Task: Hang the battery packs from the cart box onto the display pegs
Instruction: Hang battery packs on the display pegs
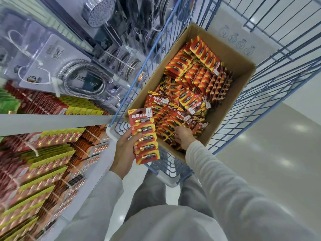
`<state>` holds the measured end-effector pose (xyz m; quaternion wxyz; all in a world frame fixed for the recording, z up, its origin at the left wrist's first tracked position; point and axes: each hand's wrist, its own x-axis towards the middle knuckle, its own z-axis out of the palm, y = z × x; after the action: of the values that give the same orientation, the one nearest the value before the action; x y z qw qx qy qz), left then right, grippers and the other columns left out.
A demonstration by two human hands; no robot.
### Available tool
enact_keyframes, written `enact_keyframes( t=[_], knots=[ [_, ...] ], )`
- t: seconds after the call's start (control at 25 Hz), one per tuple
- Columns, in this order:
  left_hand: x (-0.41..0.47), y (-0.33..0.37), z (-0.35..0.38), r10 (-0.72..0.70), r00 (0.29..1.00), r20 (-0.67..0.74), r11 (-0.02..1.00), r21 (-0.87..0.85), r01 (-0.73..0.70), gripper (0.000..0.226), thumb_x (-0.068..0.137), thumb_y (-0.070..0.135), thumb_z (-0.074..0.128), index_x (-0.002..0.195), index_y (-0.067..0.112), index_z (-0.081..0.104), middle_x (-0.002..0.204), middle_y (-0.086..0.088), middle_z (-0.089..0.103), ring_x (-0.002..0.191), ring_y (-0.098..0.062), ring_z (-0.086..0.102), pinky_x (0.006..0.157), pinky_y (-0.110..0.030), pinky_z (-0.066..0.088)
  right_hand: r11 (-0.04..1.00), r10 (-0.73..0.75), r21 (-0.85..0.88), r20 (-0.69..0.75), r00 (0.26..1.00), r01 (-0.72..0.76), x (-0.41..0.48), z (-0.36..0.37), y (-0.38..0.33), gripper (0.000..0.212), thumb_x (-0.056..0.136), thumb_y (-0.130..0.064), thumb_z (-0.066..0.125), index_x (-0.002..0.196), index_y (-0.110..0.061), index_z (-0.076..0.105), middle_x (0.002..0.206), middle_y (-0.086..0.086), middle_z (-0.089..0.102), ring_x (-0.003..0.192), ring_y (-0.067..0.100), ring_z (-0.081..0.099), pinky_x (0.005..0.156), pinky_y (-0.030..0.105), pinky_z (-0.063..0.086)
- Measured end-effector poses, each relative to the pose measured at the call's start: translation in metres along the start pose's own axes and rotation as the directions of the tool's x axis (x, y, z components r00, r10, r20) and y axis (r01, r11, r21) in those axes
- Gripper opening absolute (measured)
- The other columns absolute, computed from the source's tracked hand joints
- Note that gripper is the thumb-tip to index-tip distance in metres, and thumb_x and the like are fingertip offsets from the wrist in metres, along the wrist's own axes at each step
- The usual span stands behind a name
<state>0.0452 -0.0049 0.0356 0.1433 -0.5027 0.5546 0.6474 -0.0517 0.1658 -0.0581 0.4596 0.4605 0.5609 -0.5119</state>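
A cardboard box sits in a blue wire cart, filled with several red and orange battery packs. My left hand holds a long red strip battery pack upright beside the box's near left corner. My right hand reaches down into the near end of the box, its fingers among the packs; whether it grips one is hidden. On the left, display pegs carry rows of red, yellow and orange battery packs.
Above the battery rows a grey shelf edge crosses the view. Higher up hang clear blister packs with a shower hose and a shower head. Pale shiny floor lies to the right of the cart.
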Motion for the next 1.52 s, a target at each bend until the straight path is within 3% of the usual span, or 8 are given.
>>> enact_keyframes(
  t=[0.16, 0.52, 0.64, 0.8, 0.88, 1.04, 1.2, 1.52],
  knots=[
    [0.0, -0.003, -0.005, -0.007, 1.0, -0.02, 1.0, -0.009, 0.007, 0.03, 0.101, 0.03, 0.066, 0.131, 0.028, 0.065, 0.114, 0.003, 0.078, 0.099, -0.024, 0.078, 0.087, -0.048, 0.063, 0.986, -0.107, -0.137, -0.073, 0.992, 0.096, 0.009, 0.022, 0.001, 0.054, 0.098, -0.021, 0.058, 0.145, -0.003, 0.041, 0.133, 0.014, 0.059, 0.114, 0.031, 0.058, 0.098, 0.039, 0.049],
    [-0.003, -0.015, -0.015, -0.021, 0.999, -0.034, 1.0, -0.018, 0.021, 0.021, 0.101, 0.03, 0.066, 0.122, 0.033, 0.068, 0.11, 0.006, 0.079, 0.1, -0.024, 0.077, 0.087, -0.048, 0.062, 0.705, -0.472, -0.671, -0.201, 0.858, 0.23, 0.02, 0.015, -0.019, 0.075, 0.093, -0.016, 0.073, 0.152, -0.01, 0.026, 0.158, 0.019, 0.018, 0.131, 0.04, 0.052, 0.106, 0.044, 0.047],
    [-0.004, -0.017, -0.016, -0.022, 0.999, -0.031, 1.0, -0.008, 0.022, 0.021, 0.102, 0.031, 0.065, 0.122, 0.034, 0.068, 0.113, 0.005, 0.078, 0.102, -0.024, 0.077, 0.09, -0.05, 0.062, 0.68, -0.466, -0.701, -0.184, 0.865, 0.217, 0.021, 0.007, -0.025, 0.063, 0.09, -0.025, 0.078, 0.14, -0.008, 0.044, 0.152, 0.015, 0.031, 0.129, 0.038, 0.054, 0.108, 0.046, 0.046],
    [-0.006, -0.017, -0.016, -0.017, 0.999, -0.051, 1.0, 0.005, 0.018, 0.018, 0.102, 0.032, 0.064, 0.119, 0.034, 0.068, 0.109, 0.007, 0.079, 0.1, -0.023, 0.077, 0.087, -0.048, 0.063, 0.585, -0.656, -0.726, -0.161, 0.738, 0.361, 0.019, -0.001, -0.011, 0.059, 0.083, -0.037, 0.083, 0.128, -0.012, 0.055, 0.132, 0.008, 0.053, 0.12, 0.028, 0.057, 0.102, 0.046, 0.052],
    [-0.006, -0.016, -0.018, -0.012, 0.998, -0.057, 1.0, 0.008, 0.013, 0.017, 0.102, 0.032, 0.065, 0.118, 0.034, 0.068, 0.107, 0.009, 0.079, 0.099, -0.022, 0.078, 0.087, -0.048, 0.063, 0.598, -0.677, -0.651, -0.1, 0.729, 0.467, 0.02, -0.003, -0.008, 0.055, 0.079, -0.038, 0.087, 0.121, -0.017, 0.059, 0.122, 0.002, 0.06, 0.113, 0.022, 0.059, 0.098, 0.042, 0.055],
    [-0.011, -0.007, -0.018, -0.005, 0.998, -0.062, 1.0, -0.018, 0.004, 0.016, 0.101, 0.032, 0.066, 0.116, 0.034, 0.069, 0.106, 0.008, 0.079, 0.097, -0.02, 0.078, 0.087, -0.048, 0.063, 0.873, -0.482, -0.13, -0.075, 0.873, 0.471, 0.009, -0.007, -0.012, 0.061, 0.07, -0.039, 0.092, 0.12, -0.023, 0.062, 0.117, -0.002, 0.07, 0.109, 0.02, 0.068, 0.096, 0.046, 0.058],
    [-0.031, 0.012, -0.018, 0.053, 0.998, -0.018, 0.992, -0.115, -0.055, 0.022, 0.101, 0.03, 0.066, 0.122, 0.031, 0.069, 0.115, 0.001, 0.078, 0.103, -0.026, 0.077, 0.088, -0.051, 0.062, 0.876, -0.448, 0.224, 0.051, 0.893, 0.427, -0.038, -0.022, -0.032, 0.055, 0.079, -0.024, 0.088, 0.125, -0.016, 0.059, 0.118, 0.006, 0.074, 0.102, 0.023, 0.075, 0.094, 0.049, 0.059],
    [-0.124, 0.075, -0.005, 0.356, 0.935, -0.013, 0.874, -0.35, -0.337, 0.038, 0.091, 0.033, 0.066, 0.126, 0.021, 0.069, 0.115, -0.007, 0.078, 0.1, -0.028, 0.078, 0.078, -0.041, 0.063, 0.776, -0.631, 0.353, 0.403, 0.663, 0.523, -0.193, -0.062, -0.082, 0.043, 0.1, -0.034, 0.063, 0.136, -0.012, 0.059, 0.13, 0.015, 0.068, 0.119, 0.033, 0.066, 0.101, 0.053, 0.053]
  ],
)
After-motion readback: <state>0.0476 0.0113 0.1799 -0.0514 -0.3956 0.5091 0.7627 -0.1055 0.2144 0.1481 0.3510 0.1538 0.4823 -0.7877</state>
